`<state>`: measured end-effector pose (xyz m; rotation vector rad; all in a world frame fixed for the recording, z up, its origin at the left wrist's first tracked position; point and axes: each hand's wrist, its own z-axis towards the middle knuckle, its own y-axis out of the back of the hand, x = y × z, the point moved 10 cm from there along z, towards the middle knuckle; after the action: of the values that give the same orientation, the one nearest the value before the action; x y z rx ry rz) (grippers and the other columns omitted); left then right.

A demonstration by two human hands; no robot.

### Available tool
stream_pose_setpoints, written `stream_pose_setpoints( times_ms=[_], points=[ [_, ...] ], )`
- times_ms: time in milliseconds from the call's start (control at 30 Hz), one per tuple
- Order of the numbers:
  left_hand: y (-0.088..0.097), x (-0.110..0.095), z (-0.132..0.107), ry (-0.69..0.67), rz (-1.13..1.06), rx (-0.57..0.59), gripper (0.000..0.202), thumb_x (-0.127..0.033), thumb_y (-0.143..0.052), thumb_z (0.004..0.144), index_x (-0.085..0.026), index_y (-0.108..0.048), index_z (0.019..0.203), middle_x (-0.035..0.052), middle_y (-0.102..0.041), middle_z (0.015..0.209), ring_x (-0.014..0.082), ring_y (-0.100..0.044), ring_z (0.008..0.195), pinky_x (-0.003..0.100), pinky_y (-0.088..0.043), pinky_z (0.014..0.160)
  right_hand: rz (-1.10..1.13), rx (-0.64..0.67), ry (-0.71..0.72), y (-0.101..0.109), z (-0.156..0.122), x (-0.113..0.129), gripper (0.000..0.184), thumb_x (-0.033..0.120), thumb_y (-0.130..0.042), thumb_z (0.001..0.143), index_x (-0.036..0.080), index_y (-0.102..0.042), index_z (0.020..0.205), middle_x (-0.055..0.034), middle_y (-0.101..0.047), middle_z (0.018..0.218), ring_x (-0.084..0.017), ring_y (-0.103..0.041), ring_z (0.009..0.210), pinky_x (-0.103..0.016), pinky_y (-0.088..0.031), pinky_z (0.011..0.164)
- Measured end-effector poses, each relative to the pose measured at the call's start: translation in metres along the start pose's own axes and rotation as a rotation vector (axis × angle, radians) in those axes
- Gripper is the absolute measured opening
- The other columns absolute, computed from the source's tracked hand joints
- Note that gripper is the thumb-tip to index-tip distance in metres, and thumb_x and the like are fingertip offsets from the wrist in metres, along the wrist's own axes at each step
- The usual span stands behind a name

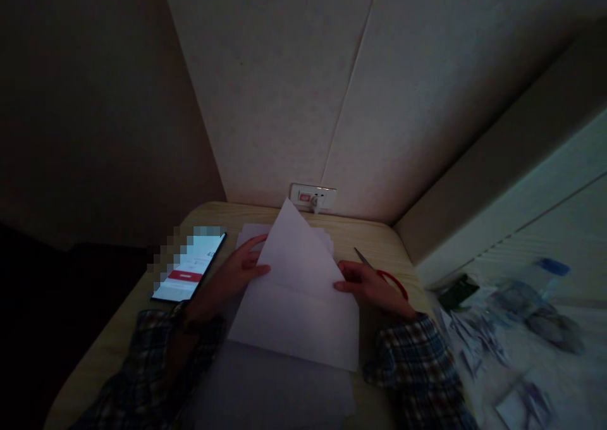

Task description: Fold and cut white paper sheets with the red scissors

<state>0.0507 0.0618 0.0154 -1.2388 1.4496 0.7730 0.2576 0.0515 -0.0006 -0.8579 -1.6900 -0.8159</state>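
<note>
I am watching both hands working a white sheet [294,316] lying mid-desk [379,237]. Left hand [239,269] and right hand [367,284] are each pinching a side edge, fingers narrow, where the upper part is rising as a pointed flap. My judgement: one fold is partly formed and is not yet lying flat. Red-handled scissors [391,281] are lying unheld just behind the right hand. A lit phone [190,269] is sitting to the left. The room is dim; a wall outlet [313,196] is showing behind, and paper scraps [469,341] are lying to the right.

White paper [296,303]; red-handled scissors [389,279]; plaid sleeves [412,360].
</note>
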Motion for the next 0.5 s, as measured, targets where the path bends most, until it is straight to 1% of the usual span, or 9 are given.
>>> stream_pose_setpoints(
  times_ms=[67, 133, 200, 300, 367, 433, 500],
  points=[
    [-0.0017, 0.0006, 0.0013, -0.005, 0.033, 0.031, 0.071, -0.026, -0.068, 0.067, -0.017, -0.036, 0.129, 0.0115, -0.067, 0.105, 0.0268, -0.065, 0.088, 0.032, -0.053, 0.066, 0.009, -0.015, -0.012, -0.0015, 0.0002, 0.0001, 0.024, 0.033, -0.069, 0.069, 0.015, -0.054, 0.069, 0.0023, -0.053, 0.067, -0.011, -0.047, 0.061, -0.023, -0.033, 0.054],
    [-0.001, 0.0018, 0.0026, 0.003, 0.062, 0.031, 0.071, -0.026, -0.069, 0.065, -0.016, -0.037, 0.128, 0.012, -0.067, 0.105, 0.0265, -0.066, 0.087, 0.031, -0.053, 0.066, 0.002, -0.022, -0.038, -0.0027, 0.0004, -0.0028, 0.024, 0.034, -0.07, 0.067, 0.014, -0.057, 0.068, 0.0016, -0.055, 0.066, -0.012, -0.048, 0.06, -0.024, -0.034, 0.054],
    [-0.0014, 0.0028, 0.0034, 0.015, 0.087, 0.034, 0.07, -0.026, -0.069, 0.064, -0.015, -0.039, 0.127, 0.0124, -0.067, 0.105, 0.0264, -0.066, 0.086, 0.031, -0.052, 0.066, 0.003, -0.012, -0.054, -0.0046, 0.0001, -0.005, 0.024, 0.035, -0.069, 0.069, 0.013, -0.06, 0.07, 0.0002, -0.058, 0.067, -0.012, -0.05, 0.06, -0.024, -0.035, 0.055],
    [-0.0028, 0.0041, 0.0041, 0.024, 0.129, 0.047, 0.066, -0.026, -0.069, 0.063, -0.014, -0.043, 0.123, 0.0126, -0.067, 0.105, 0.0257, -0.066, 0.086, 0.031, -0.052, 0.067, 0.005, -0.008, -0.036, -0.0057, -0.0008, -0.0029, 0.026, 0.039, -0.066, 0.071, 0.013, -0.064, 0.075, -0.0014, -0.06, 0.069, -0.013, -0.051, 0.061, -0.024, -0.036, 0.055],
    [-0.0009, 0.0056, 0.005, 0.022, 0.156, 0.038, 0.065, -0.026, -0.069, 0.062, -0.014, -0.045, 0.121, 0.0128, -0.067, 0.105, 0.0256, -0.066, 0.086, 0.031, -0.052, 0.067, -0.02, -0.037, -0.029, -0.0029, -0.0015, -0.0011, 0.027, 0.04, -0.065, 0.072, 0.013, -0.064, 0.073, 0.0, -0.058, 0.063, -0.012, -0.049, 0.057, -0.023, -0.034, 0.051],
    [0.0021, 0.007, 0.0064, 0.008, 0.174, 0.026, 0.064, -0.027, -0.07, 0.061, -0.013, -0.047, 0.119, 0.0131, -0.067, 0.105, 0.0261, -0.066, 0.086, 0.032, -0.052, 0.068, -0.063, -0.064, -0.047, 0.0001, -0.0016, -0.0015, 0.029, 0.041, -0.064, 0.073, 0.013, -0.062, 0.067, 0.0021, -0.053, 0.056, -0.01, -0.044, 0.05, -0.023, -0.03, 0.048],
    [0.0043, 0.0082, 0.0078, -0.006, 0.185, 0.018, 0.062, -0.028, -0.07, 0.061, -0.013, -0.049, 0.118, 0.0133, -0.067, 0.105, 0.0277, -0.065, 0.09, 0.034, -0.052, 0.07, -0.105, -0.077, -0.049, 0.0009, -0.0009, -0.0002, 0.034, 0.043, -0.062, 0.074, 0.012, -0.06, 0.061, 0.0027, -0.05, 0.052, -0.009, -0.042, 0.048, -0.023, -0.03, 0.047]
  ],
)
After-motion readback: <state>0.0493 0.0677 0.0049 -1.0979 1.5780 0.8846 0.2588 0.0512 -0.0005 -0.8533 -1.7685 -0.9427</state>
